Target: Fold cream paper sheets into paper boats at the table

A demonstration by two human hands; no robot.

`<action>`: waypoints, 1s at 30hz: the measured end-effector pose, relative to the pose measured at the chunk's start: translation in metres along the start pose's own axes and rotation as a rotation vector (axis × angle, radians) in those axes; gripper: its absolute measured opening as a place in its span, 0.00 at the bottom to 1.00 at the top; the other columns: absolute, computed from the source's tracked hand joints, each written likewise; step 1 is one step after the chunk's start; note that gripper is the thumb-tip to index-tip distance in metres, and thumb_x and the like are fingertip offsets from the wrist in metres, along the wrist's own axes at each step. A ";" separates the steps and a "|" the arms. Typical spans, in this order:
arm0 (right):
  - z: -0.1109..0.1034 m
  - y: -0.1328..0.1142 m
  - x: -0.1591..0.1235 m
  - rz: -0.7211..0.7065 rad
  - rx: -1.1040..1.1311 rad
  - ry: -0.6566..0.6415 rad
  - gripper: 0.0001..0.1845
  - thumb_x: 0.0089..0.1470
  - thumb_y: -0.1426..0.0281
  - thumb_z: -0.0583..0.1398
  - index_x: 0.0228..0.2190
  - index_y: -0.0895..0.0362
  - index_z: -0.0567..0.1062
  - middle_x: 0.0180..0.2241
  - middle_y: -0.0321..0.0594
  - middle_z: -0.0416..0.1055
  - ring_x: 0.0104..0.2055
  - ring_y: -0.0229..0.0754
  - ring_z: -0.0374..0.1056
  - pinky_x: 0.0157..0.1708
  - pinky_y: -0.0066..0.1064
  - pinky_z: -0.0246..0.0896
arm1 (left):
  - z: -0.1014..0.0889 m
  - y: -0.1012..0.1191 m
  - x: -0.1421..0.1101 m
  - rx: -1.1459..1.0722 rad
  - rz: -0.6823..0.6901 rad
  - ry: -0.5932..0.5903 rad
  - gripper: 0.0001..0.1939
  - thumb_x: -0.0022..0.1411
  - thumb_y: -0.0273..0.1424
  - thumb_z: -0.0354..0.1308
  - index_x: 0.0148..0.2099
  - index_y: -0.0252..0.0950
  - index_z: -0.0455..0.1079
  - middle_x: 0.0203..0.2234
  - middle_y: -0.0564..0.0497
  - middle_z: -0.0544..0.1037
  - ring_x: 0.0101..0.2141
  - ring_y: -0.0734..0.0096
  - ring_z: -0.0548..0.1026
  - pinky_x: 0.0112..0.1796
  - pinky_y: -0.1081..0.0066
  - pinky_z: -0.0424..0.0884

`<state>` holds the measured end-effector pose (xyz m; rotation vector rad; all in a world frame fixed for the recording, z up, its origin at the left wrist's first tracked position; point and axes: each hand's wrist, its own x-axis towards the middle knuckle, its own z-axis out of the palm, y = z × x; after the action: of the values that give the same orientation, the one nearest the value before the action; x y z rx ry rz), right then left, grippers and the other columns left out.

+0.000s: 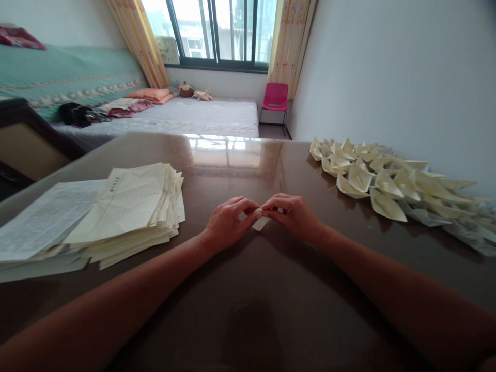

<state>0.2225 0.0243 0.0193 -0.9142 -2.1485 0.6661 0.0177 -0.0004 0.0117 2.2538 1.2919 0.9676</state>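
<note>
A small folded piece of cream paper (260, 223) is pinched between both hands over the middle of the brown table (240, 279). My left hand (231, 219) grips its left side with thumb and fingers closed. On the opposite side, my right hand (291, 214) pinches the paper too, and the fingertips of the two hands nearly meet at its top. The lower corner of the paper points toward me, while its upper part is mostly hidden by the fingers.
To the left lies a stack of cream paper sheets (127, 206), partly over printed sheets (42, 217). Many folded paper boats (360, 175) crowd the table's right side along the wall. Beyond the table are a bed (217, 113) and a pink chair (275, 96).
</note>
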 end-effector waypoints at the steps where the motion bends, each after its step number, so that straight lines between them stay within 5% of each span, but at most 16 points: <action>1: 0.000 0.000 0.000 -0.003 -0.006 0.003 0.09 0.55 0.63 0.62 0.32 0.55 0.79 0.30 0.37 0.75 0.31 0.37 0.67 0.32 0.28 0.60 | 0.000 0.000 0.000 -0.016 0.005 0.011 0.12 0.64 0.39 0.53 0.41 0.38 0.73 0.32 0.53 0.74 0.30 0.76 0.70 0.28 0.78 0.65; 12: 0.001 -0.001 0.001 0.028 0.058 0.065 0.06 0.53 0.68 0.62 0.27 0.57 0.76 0.28 0.36 0.72 0.30 0.35 0.66 0.28 0.26 0.58 | -0.001 0.000 0.002 -0.110 -0.002 0.077 0.08 0.63 0.35 0.54 0.37 0.37 0.72 0.30 0.53 0.73 0.30 0.76 0.70 0.26 0.79 0.64; 19: 0.000 0.017 0.005 0.275 0.342 0.128 0.09 0.51 0.64 0.63 0.32 0.58 0.74 0.26 0.38 0.74 0.27 0.38 0.69 0.27 0.28 0.62 | -0.005 -0.013 0.010 -0.210 -0.152 0.201 0.09 0.61 0.36 0.56 0.35 0.36 0.72 0.30 0.53 0.76 0.32 0.73 0.72 0.33 0.75 0.68; 24: -0.006 0.031 0.008 0.323 0.499 0.078 0.10 0.45 0.67 0.65 0.26 0.57 0.69 0.37 0.42 0.77 0.31 0.37 0.70 0.30 0.29 0.64 | -0.007 -0.033 0.016 -0.266 -0.280 0.127 0.09 0.60 0.37 0.55 0.34 0.35 0.69 0.26 0.53 0.76 0.27 0.73 0.71 0.28 0.75 0.67; 30: -0.014 0.042 0.010 0.393 0.575 0.101 0.11 0.43 0.68 0.65 0.24 0.57 0.67 0.36 0.41 0.78 0.29 0.35 0.69 0.29 0.27 0.63 | -0.012 -0.044 0.019 -0.017 -0.227 0.001 0.09 0.60 0.35 0.53 0.34 0.36 0.69 0.29 0.51 0.76 0.29 0.70 0.72 0.32 0.71 0.69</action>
<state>0.2449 0.0604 0.0037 -1.0164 -1.5573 1.3153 -0.0108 0.0377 0.0003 2.0391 1.4951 0.8929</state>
